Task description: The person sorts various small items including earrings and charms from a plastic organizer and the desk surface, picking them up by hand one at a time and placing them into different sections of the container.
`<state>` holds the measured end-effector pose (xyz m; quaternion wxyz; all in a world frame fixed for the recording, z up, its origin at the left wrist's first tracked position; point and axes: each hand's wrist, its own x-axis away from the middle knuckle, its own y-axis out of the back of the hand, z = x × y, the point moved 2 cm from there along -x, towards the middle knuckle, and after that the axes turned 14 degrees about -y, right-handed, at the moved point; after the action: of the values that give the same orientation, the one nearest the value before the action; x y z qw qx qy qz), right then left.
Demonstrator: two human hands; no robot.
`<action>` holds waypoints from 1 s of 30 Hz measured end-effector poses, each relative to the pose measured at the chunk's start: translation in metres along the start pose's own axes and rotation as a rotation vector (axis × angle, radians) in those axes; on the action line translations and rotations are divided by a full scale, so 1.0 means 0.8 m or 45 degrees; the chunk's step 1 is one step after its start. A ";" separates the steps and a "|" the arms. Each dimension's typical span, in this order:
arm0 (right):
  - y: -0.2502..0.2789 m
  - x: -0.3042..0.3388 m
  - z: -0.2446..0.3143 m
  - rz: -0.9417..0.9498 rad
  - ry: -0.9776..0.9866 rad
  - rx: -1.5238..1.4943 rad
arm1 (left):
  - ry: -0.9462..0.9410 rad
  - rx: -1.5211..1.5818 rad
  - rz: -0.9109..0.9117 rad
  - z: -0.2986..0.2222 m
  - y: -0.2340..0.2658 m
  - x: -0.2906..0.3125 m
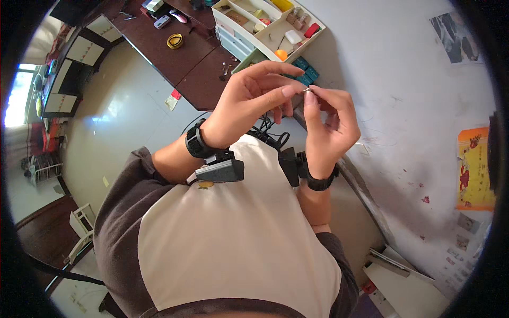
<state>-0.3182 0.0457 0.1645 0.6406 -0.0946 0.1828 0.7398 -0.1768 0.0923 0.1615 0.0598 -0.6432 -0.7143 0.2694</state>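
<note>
In front of my chest both hands come together at a small shiny metal piece [308, 90], too small to name. My right hand [333, 124] pinches it between thumb and index fingertip. From the other side, my left hand [249, 100] reaches it with thumb and a finger closed in a pinch and the index finger stretched above. What lies between the left fingertips is mostly hidden. Black straps with box-shaped devices ring both wrists, the left device [220, 170] resting over my light shirt front.
Beyond my hands, a dark red table [199, 79] carries a roll of yellow tape [175, 41], a white compartment organizer [249, 33] with small items, and teal boxes [306, 71]. Black cables [270, 138] hang behind my wrists. A white wall [392, 106] rises at the right.
</note>
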 end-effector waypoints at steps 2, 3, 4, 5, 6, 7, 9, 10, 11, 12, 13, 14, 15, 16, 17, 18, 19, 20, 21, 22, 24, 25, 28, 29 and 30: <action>-0.008 0.001 -0.002 0.004 -0.092 -0.101 | -0.029 -0.100 0.036 -0.004 0.005 -0.001; -0.013 -0.001 -0.005 0.003 -0.186 -0.200 | -0.034 -0.101 0.037 -0.004 0.009 -0.003; -0.015 -0.004 -0.007 0.005 -0.182 -0.201 | -0.032 -0.102 0.035 -0.004 0.013 -0.003; -0.016 -0.006 -0.010 0.067 -0.138 -0.125 | -0.026 -0.103 0.030 -0.003 0.017 -0.003; -0.019 -0.008 -0.014 0.128 -0.096 -0.049 | 0.000 -0.091 0.099 -0.002 0.025 -0.006; -0.023 -0.010 -0.019 0.131 -0.101 -0.048 | 0.004 -0.090 0.095 0.000 0.034 -0.009; -0.035 -0.010 -0.032 0.153 -0.216 -0.049 | 0.171 0.103 0.075 0.009 0.052 -0.010; -0.041 -0.012 -0.040 0.180 -0.204 -0.026 | 0.207 0.093 0.083 0.016 0.066 -0.014; -0.049 -0.013 -0.053 0.189 -0.225 -0.020 | 0.211 0.071 0.056 0.032 0.089 -0.014; -0.059 -0.013 -0.069 0.199 -0.262 -0.061 | 0.207 -0.051 0.047 0.052 0.119 -0.014; -0.069 -0.014 -0.086 0.211 -0.296 -0.102 | 0.201 -0.174 0.038 0.075 0.156 -0.012; -0.081 -0.015 -0.105 0.228 -0.432 -0.166 | 0.164 -0.321 -0.029 0.106 0.205 -0.005; -0.089 -0.014 -0.123 0.241 -0.443 -0.161 | 0.130 -0.464 -0.089 0.136 0.253 0.006; -0.097 -0.012 -0.148 0.307 -0.644 -0.130 | 0.207 -0.513 -0.200 0.154 0.292 0.019; -0.104 -0.007 -0.169 0.372 -0.850 -0.094 | 0.289 -0.560 -0.310 0.168 0.326 0.036; -0.113 -0.005 -0.180 0.374 -0.862 -0.099 | 0.464 -0.681 -0.348 0.179 0.359 0.056; -0.122 -0.004 -0.189 0.390 -0.885 -0.090 | 0.644 -0.800 -0.384 0.192 0.392 0.077; -0.128 -0.001 -0.194 0.383 -0.923 -0.026 | 0.780 -0.781 -0.442 0.206 0.420 0.098; -0.135 0.001 -0.202 0.366 -0.967 0.042 | 0.878 -0.725 -0.462 0.211 0.436 0.110; -0.142 -0.001 -0.209 0.349 -0.928 0.142 | 0.870 -0.700 -0.478 0.218 0.451 0.114; -0.160 -0.011 -0.208 0.336 -0.952 0.369 | 0.886 -0.669 -0.476 0.230 0.471 0.118; -0.168 -0.016 -0.209 0.326 -0.928 0.573 | 0.925 -0.646 -0.468 0.243 0.479 0.121; -0.189 -0.026 -0.238 0.344 -0.823 0.810 | 1.014 -0.651 -0.280 0.297 0.513 0.106; -0.193 -0.024 -0.249 0.331 -0.753 0.908 | 1.044 -0.629 -0.264 0.313 0.515 0.098; -0.199 -0.023 -0.249 0.327 -0.754 0.954 | 0.930 -0.850 -0.065 0.315 0.511 0.080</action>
<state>-0.1777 -0.0315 -0.0348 0.5585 0.3798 0.2564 0.6914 0.0661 0.0870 -0.2574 0.1035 -0.6618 -0.7095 -0.2189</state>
